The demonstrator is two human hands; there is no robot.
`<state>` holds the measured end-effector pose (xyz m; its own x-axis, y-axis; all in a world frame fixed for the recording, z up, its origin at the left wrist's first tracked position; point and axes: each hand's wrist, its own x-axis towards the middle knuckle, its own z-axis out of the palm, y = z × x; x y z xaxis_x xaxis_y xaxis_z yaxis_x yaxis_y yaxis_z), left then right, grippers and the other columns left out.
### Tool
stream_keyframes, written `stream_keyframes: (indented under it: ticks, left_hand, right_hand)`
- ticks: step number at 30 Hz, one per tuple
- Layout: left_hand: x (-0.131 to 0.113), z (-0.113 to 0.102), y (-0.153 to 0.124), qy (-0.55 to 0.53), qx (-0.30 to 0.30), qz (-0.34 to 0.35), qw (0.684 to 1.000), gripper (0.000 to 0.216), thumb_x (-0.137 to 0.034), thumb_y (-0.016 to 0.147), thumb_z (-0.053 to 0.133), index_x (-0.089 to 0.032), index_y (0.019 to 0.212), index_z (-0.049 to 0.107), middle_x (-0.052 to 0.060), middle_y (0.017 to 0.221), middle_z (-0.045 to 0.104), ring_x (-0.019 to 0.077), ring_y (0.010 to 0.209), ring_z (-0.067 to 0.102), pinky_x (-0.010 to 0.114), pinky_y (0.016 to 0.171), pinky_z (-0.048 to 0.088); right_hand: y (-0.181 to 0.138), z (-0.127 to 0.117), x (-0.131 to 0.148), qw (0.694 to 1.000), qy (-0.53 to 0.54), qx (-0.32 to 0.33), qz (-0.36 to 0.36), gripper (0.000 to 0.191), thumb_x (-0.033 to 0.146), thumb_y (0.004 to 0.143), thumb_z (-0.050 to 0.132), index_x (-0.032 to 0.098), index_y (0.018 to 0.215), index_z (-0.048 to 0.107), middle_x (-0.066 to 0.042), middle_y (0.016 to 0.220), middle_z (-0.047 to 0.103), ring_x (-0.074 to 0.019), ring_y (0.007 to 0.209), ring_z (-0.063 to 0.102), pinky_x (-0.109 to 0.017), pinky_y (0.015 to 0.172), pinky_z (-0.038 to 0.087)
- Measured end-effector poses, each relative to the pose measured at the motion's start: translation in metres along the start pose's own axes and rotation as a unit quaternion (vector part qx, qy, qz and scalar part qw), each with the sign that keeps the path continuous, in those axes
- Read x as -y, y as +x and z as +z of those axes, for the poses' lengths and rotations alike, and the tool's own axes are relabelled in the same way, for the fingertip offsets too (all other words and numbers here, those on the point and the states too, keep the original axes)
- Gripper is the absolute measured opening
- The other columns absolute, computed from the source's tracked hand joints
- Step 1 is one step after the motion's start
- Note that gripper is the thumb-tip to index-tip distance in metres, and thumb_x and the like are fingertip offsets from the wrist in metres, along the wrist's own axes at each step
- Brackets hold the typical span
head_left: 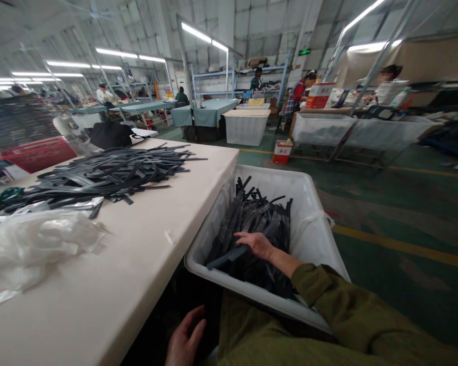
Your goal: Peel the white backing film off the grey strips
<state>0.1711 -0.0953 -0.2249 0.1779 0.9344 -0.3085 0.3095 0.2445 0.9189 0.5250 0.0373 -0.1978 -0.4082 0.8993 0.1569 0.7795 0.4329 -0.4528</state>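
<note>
My right hand [256, 245] reaches into a white plastic bin [320, 223] with its fingers stretched out to the left. Just under the fingers and palm lies a dark strip [229, 257]; whether they touch it is hard to tell. Many more dark flat strips [257, 213] fill the bin in a loose heap. Low in the view, between the table edge and my lap, hangs my left hand [186, 336], thumb and forefinger apart, nothing visible in it. Its other fingers are partly hidden.
A pale table [145, 254] on the left bears a pile of dark strips [118, 170] and crumpled clear plastic [38, 239]. The bin stands against its right edge. Beyond are other white bins [246, 129], a red-and-white can [282, 151] on the floor, and several people at work.
</note>
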Motion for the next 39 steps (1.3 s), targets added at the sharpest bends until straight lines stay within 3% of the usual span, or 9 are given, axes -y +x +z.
stream_keyframes:
  ticks: [8,11,16,19,22,27,32,36,39]
  left_hand:
    - [0.004,0.001,0.002,-0.006,-0.011,-0.003,1.000,0.056,-0.061,0.075,0.065,-0.020,0.113,0.073,0.011,0.121,0.074,0.0325,0.119,0.065,0.045,0.108,0.047]
    - [-0.002,0.003,-0.001,-0.007,-0.006,-0.003,1.000,0.054,-0.059,0.076,0.065,-0.020,0.112,0.073,0.012,0.121,0.074,0.0331,0.119,0.064,0.047,0.108,0.046]
    - [-0.015,0.004,-0.004,-0.028,-0.006,-0.002,1.000,0.050,-0.055,0.077,0.065,-0.020,0.112,0.073,0.012,0.121,0.074,0.0331,0.118,0.064,0.047,0.107,0.046]
    - [-0.023,0.007,-0.005,-0.055,-0.012,0.008,0.998,0.048,-0.055,0.077,0.067,-0.021,0.110,0.074,0.011,0.117,0.075,0.0322,0.115,0.065,0.046,0.105,0.046]
    - [-0.039,0.007,-0.007,-0.104,-0.037,0.021,0.994,0.051,-0.058,0.076,0.070,-0.020,0.109,0.074,0.012,0.111,0.076,0.0316,0.110,0.067,0.045,0.102,0.048]
    - [-0.081,-0.010,-0.019,-0.256,-0.101,0.057,0.960,0.059,-0.062,0.082,0.065,-0.020,0.123,0.068,0.013,0.116,0.074,0.0239,0.092,0.071,0.037,0.087,0.053]
    - [-0.120,-0.032,-0.031,-0.341,-0.177,0.103,0.918,0.051,-0.057,0.082,0.070,-0.019,0.117,0.071,0.010,0.110,0.075,0.0202,0.091,0.068,0.030,0.080,0.051]
    - [-0.133,-0.041,-0.030,-0.329,-0.196,0.088,0.920,0.042,-0.053,0.077,0.076,-0.013,0.090,0.078,0.006,0.081,0.073,0.0153,0.072,0.060,0.026,0.068,0.045]
    - [-0.134,-0.044,-0.026,-0.306,-0.181,0.085,0.931,0.046,-0.056,0.081,0.071,-0.011,0.084,0.077,0.004,0.071,0.068,0.0131,0.064,0.053,0.025,0.062,0.040]
  right_hand:
    - [0.002,-0.033,0.020,0.999,0.034,-0.026,0.030,0.033,0.021,0.085,0.063,0.020,0.116,0.072,-0.012,0.132,0.068,-0.0277,0.119,0.065,-0.040,0.101,0.052]
    - [0.003,-0.080,0.040,0.994,0.054,-0.074,0.052,0.031,0.028,0.091,0.058,0.017,0.118,0.070,-0.013,0.119,0.074,-0.0300,0.110,0.069,-0.044,0.097,0.054]
    - [-0.013,-0.185,0.100,0.976,0.179,-0.099,0.074,0.044,0.054,0.097,0.053,0.020,0.120,0.068,-0.007,0.092,0.076,-0.0216,0.072,0.071,-0.028,0.053,0.057]
    - [-0.023,-0.211,0.144,0.934,0.355,-0.001,0.042,0.062,0.068,0.092,0.054,0.020,0.131,0.061,-0.004,0.073,0.073,-0.0122,0.044,0.055,-0.022,0.038,0.044]
    - [-0.019,-0.182,0.181,0.868,0.483,0.112,0.028,0.079,0.080,0.087,0.046,0.017,0.133,0.056,-0.005,0.070,0.072,-0.0067,0.034,0.040,-0.020,0.034,0.036]
    - [0.004,-0.084,0.217,0.807,0.556,0.187,0.059,0.072,0.077,0.092,0.039,0.013,0.113,0.062,-0.001,0.062,0.066,-0.0045,0.032,0.033,-0.020,0.038,0.038]
    - [0.008,-0.022,0.228,0.819,0.505,0.257,0.089,0.066,0.078,0.087,0.049,0.014,0.096,0.065,0.001,0.054,0.061,-0.0062,0.035,0.039,-0.018,0.037,0.031]
    - [0.006,-0.005,0.223,0.838,0.450,0.286,0.119,0.073,0.084,0.080,0.051,0.014,0.097,0.067,-0.002,0.065,0.065,-0.0086,0.040,0.046,-0.021,0.041,0.034]
    - [0.009,-0.002,0.216,0.850,0.433,0.271,0.128,0.074,0.085,0.082,0.044,0.015,0.081,0.068,-0.002,0.059,0.062,-0.0119,0.043,0.050,-0.025,0.047,0.040]
